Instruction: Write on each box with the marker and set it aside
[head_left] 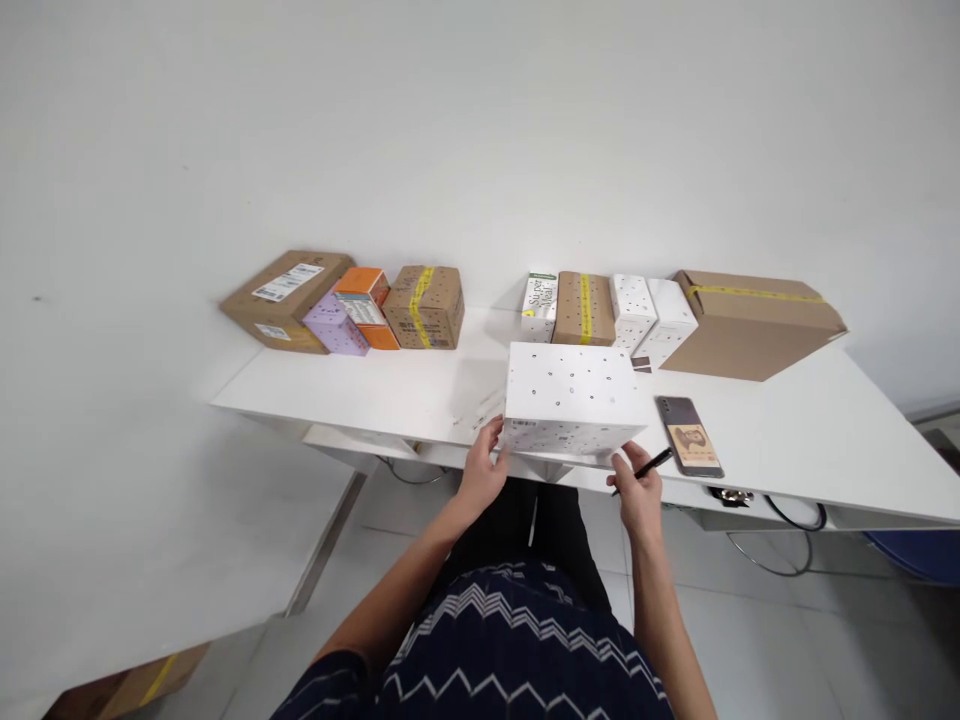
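Note:
A white box [574,385] covered in small dark marks sits at the front edge of the white table, with a barcode near its lower left corner. My left hand [484,468] grips that corner, thumb and fingers against the cardboard. Between the fingers of my right hand [636,485] is a black pen [651,466], slanting up to the right. That hand is close to the box's lower right corner; whether it touches is hard to tell. A phone [690,437] with a picture on its back lies to the right of the pen.
Along the wall stand a brown carton [300,300] with labels, a lilac box [337,322], an orange box [365,305], taped brown boxes [442,305], several white boxes [666,315] and a large carton [720,335]. Small dark cards [641,365] lie behind the white box. Cables [796,515] hang below the table.

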